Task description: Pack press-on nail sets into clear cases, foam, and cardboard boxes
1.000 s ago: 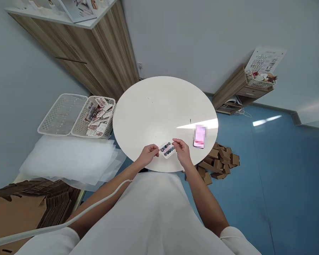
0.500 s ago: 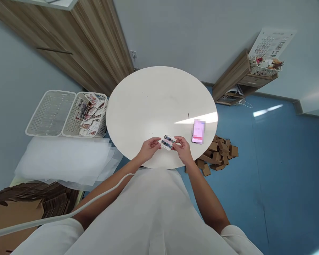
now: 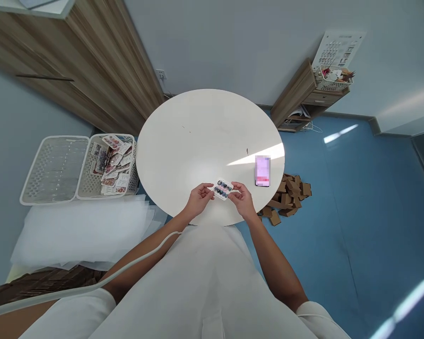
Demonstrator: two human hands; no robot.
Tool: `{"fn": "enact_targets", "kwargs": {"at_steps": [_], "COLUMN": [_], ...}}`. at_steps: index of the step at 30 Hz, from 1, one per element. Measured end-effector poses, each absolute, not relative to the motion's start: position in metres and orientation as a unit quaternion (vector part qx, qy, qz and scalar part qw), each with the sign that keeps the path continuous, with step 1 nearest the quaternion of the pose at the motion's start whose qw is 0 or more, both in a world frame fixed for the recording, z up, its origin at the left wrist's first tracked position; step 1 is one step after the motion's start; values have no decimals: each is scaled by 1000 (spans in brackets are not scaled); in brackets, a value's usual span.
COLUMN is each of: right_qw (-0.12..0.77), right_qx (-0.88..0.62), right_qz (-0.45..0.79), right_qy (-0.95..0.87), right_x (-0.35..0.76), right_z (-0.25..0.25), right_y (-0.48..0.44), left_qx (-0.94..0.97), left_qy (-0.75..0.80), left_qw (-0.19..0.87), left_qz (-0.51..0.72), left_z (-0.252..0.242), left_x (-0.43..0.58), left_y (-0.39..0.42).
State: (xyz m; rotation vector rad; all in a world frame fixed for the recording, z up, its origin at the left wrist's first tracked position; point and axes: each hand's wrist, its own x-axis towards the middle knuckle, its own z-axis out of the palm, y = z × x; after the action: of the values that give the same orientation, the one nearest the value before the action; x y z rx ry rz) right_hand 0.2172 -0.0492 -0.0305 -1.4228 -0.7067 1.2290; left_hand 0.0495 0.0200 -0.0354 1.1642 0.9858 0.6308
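A small white card of press-on nails [image 3: 222, 189], with two rows of dark and teal ovals, is held above the near part of the round white table [image 3: 198, 150]. My left hand [image 3: 198, 199] pinches the card's left edge between thumb and fingers. At its right edge my right hand [image 3: 243, 201] grips it the same way. The decorated side faces up towards me. To the right of my right hand lies a phone [image 3: 262, 171] with a pink, blurred screen.
Left of the table, an open-lidded white basket [image 3: 80, 188] holds many similar cards [image 3: 118, 165]. Translucent sheets [image 3: 81, 230] are stacked below it. Small cardboard boxes [image 3: 286, 195] pile on the floor at right. A pale cable [image 3: 137, 258] crosses my left arm.
My view has turned slightly, so the surroundings shift in the picture. Both hands keep hold of the card in nearly the same place.
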Motion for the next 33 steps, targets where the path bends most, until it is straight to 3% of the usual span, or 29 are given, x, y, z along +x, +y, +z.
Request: {"fn": "enact_targets", "kwargs": {"at_steps": [16, 26, 33], "right_qw": [518, 378, 310], "right_qx": [-654, -684, -677], "right_qz": [471, 500, 507], "right_qy": [-287, -374, -434], "right_x": [171, 108, 59], "right_z": [-29, -40, -77], "right_y": [-33, 13, 56], "left_qx": [614, 584, 533], "left_qy": [432, 565, 628], "left_qw": [614, 527, 519], "left_qz": [243, 249, 227], "left_z": [-43, -66, -93], "left_x": [7, -49, -95], "left_y": [29, 49, 62]}}
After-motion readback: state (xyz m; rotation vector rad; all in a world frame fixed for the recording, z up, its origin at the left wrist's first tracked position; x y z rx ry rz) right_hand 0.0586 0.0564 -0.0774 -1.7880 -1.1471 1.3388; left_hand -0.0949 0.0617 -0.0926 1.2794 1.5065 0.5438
